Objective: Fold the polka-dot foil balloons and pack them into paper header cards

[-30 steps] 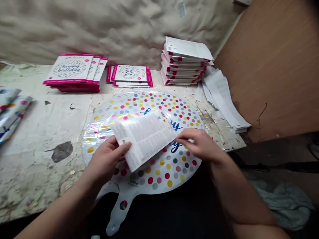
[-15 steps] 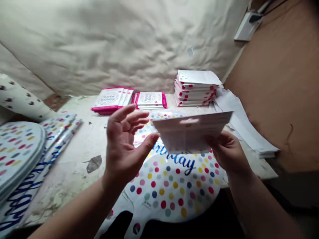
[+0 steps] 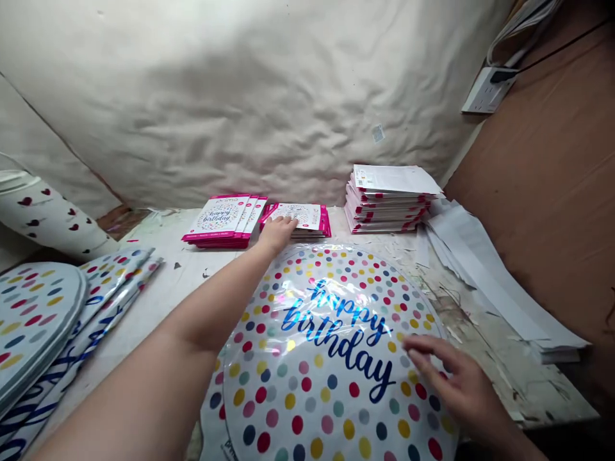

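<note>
A round foil balloon (image 3: pixel 346 410), white with coloured dots and blue "happy birthday" lettering, lies flat in front of me with others under its edge. My left hand (image 3: pixel 278 234) stretches past it to the middle pile of pink-edged packets (image 3: pixel 310 218). Its fingers lie flat over the top packet, and part of that packet is hidden beneath them. Above the balloon's right side is my right hand (image 3: pixel 456 378), empty, with a gap between thumb and fingers.
Left of the middle pile sits another pile of pink-edged packets (image 3: pixel 223 221). A tall stack of packets (image 3: pixel 391 198) stands back right, beside white paper sheets (image 3: pixel 500 275). More dotted balloons (image 3: pixel 33 320) and a white roll with hearts (image 3: pixel 52 214) are on the left.
The white card my right hand held is out of that hand. My left hand has reached forward onto the middle packets, and my right hand has dropped lower over the balloon.
</note>
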{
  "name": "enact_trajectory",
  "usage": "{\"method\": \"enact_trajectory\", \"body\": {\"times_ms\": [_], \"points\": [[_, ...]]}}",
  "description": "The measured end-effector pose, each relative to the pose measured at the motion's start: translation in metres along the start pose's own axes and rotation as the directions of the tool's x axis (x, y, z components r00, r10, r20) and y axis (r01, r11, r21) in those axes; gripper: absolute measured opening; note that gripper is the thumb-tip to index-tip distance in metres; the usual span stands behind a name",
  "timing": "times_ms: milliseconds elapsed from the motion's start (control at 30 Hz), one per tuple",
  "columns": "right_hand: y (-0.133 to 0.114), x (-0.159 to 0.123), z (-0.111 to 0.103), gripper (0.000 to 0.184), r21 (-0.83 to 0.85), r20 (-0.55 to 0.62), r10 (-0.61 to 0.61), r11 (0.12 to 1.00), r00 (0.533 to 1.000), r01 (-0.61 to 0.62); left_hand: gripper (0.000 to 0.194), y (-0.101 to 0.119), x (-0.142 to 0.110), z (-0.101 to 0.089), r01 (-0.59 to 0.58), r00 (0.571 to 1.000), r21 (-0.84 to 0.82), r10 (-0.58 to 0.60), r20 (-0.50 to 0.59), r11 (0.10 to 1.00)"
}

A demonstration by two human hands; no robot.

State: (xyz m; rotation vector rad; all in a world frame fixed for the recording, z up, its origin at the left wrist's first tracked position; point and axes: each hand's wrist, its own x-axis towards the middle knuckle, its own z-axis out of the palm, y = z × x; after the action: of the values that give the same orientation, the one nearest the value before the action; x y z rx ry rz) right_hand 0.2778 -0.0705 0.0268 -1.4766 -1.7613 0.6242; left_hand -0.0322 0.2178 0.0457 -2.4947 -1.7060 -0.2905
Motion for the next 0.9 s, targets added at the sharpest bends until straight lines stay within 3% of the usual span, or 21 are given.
{"method": "enact_trajectory", "body": {"times_ms": [67,133,233,300,367,433,467,500,533,567,600,700,800,867,900], "points": [[0.000,-0.018,-0.001,0.021,-0.204,0.152,-0.207,0.950,0.967,0.235,0.050,-0.005,0.016,0.015,0.050,0.997,0.005,-0.050,0.066,0.999],[0.001,-0.033,0.003,0.023,-0.313,0.271,-0.363,0.843,0.891,0.438,0.053,-0.004,0.026,0.022,0.095,0.988,0.001,-0.095,0.124,0.995],[0.007,-0.052,0.017,0.035,-0.409,0.357,-0.537,0.646,0.765,0.644,0.055,0.012,0.032,0.013,0.118,0.981,-0.023,-0.112,0.158,0.993],[0.011,-0.061,0.030,0.040,-0.459,0.401,-0.599,0.523,0.693,0.718,0.054,0.035,0.021,-0.001,0.073,0.987,-0.059,-0.063,0.149,0.996],[0.012,-0.068,0.040,0.040,-0.464,0.427,-0.614,0.481,0.664,0.744,0.047,0.067,-0.013,-0.020,-0.033,0.986,-0.116,0.051,0.160,0.993],[0.010,-0.072,0.042,0.039,-0.407,0.393,-0.625,0.539,0.674,0.737,0.030,0.099,-0.069,-0.038,-0.165,0.947,-0.201,0.212,0.241,0.966],[0.008,-0.073,0.041,0.040,-0.363,0.373,-0.613,0.595,0.697,0.717,0.020,0.114,-0.103,-0.046,-0.256,0.892,-0.278,0.337,0.302,0.926],[0.006,-0.073,0.038,0.043,-0.319,0.361,-0.581,0.658,0.729,0.682,0.018,0.126,-0.138,-0.054,-0.369,0.780,-0.418,0.521,0.347,0.830],[0.003,-0.072,0.035,0.046,-0.277,0.363,-0.538,0.718,0.761,0.639,0.019,0.135,-0.173,-0.061,-0.405,0.680,-0.524,0.630,0.375,0.749],[0.000,-0.071,0.032,0.049,-0.243,0.376,-0.486,0.770,0.789,0.590,0.020,0.142,-0.204,-0.066,-0.413,0.611,-0.588,0.690,0.388,0.696],[-0.003,-0.070,0.030,0.051,-0.219,0.394,-0.438,0.809,0.808,0.545,0.020,0.146,-0.231,-0.070,-0.413,0.583,-0.605,0.708,0.399,0.681],[-0.008,-0.069,0.026,0.055,-0.181,0.425,-0.356,0.867,0.832,0.464,0.012,0.147,-0.276,-0.073,-0.343,0.636,-0.610,0.654,0.409,0.714],[-0.014,-0.066,0.020,0.054,-0.158,0.482,-0.268,0.910,0.834,0.384,0.014,0.141,-0.276,-0.064,-0.071,0.686,-0.663,0.519,0.510,0.745],[-0.022,-0.060,0.013,0.049,-0.137,0.560,-0.168,0.947,0.812,0.290,0.012,0.136,-0.265,-0.055,0.206,0.663,-0.670,0.402,0.631,0.713],[-0.028,-0.055,0.009,0.051,-0.127,0.606,-0.118,0.962,0.787,0.242,0.018,0.134,-0.259,-0.050,0.344,0.624,-0.657,0.359,0.694,0.671]]}}
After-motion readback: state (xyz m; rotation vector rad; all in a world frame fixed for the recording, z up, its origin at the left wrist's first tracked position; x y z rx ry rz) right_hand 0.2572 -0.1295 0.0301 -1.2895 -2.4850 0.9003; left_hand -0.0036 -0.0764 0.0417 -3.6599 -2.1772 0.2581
